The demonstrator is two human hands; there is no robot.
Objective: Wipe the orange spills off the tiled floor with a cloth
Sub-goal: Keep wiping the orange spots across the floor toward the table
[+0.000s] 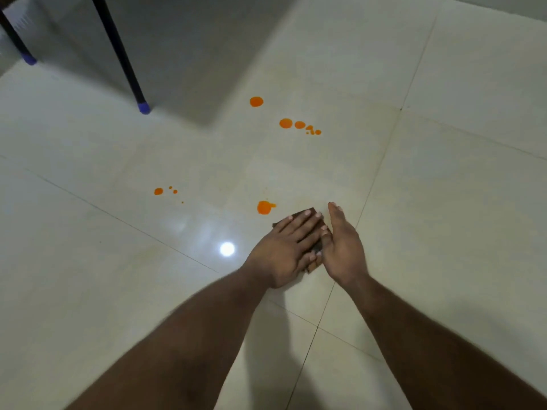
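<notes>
A small dark brown cloth [307, 213] lies flat on the pale tiled floor [444, 202]. My left hand [284, 247] presses down on it with fingers spread, covering most of it. My right hand [343, 250] stands on edge against the cloth's right side, fingers straight, thumb touching the cloth. An orange spill [264, 207] sits just beyond the cloth's far left corner. Small orange drops [159, 191] lie further left. A row of orange spots [286, 123] and a single round spot [256, 101] lie farther away.
Two black furniture legs with blue feet stand at the far left, one [144, 108] near the spots and another [30, 61] behind it. A bright light reflection [227, 249] shines on the floor left of my left hand. Grout lines cross the tiles.
</notes>
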